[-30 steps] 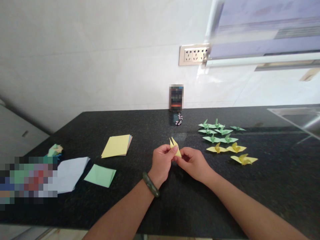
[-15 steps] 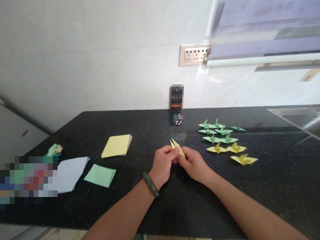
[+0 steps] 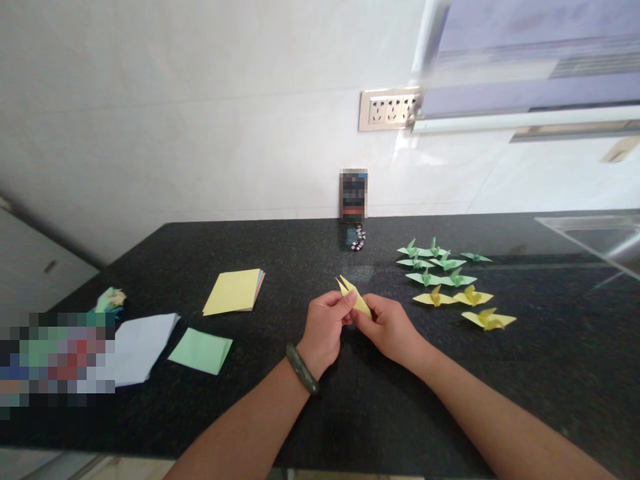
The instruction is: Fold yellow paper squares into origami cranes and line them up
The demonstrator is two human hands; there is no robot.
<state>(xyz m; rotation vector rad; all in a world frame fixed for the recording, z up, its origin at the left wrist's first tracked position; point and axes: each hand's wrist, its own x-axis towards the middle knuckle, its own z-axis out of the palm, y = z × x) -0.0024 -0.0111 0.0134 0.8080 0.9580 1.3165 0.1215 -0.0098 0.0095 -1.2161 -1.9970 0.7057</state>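
A folded piece of yellow origami paper with two narrow points at its upper left is held between both hands above the dark countertop. My left hand pinches it with the thumb on top, and a green bangle circles that wrist. On the right side, my right hand grips the lower right end of the same paper, its fingers curled and partly hidden. To the right stand several green paper cranes and, nearer, three yellow paper cranes.
Left of my hands lie a stack of coloured paper, green paper and white sheets. A blurred-out upright phone-like object with a beaded strap leans on the wall. A sink edge is at far right.
The folded yellow paper has tilted slightly to the left, and more of it shows between my hands. Both hands keep nearly the same place.
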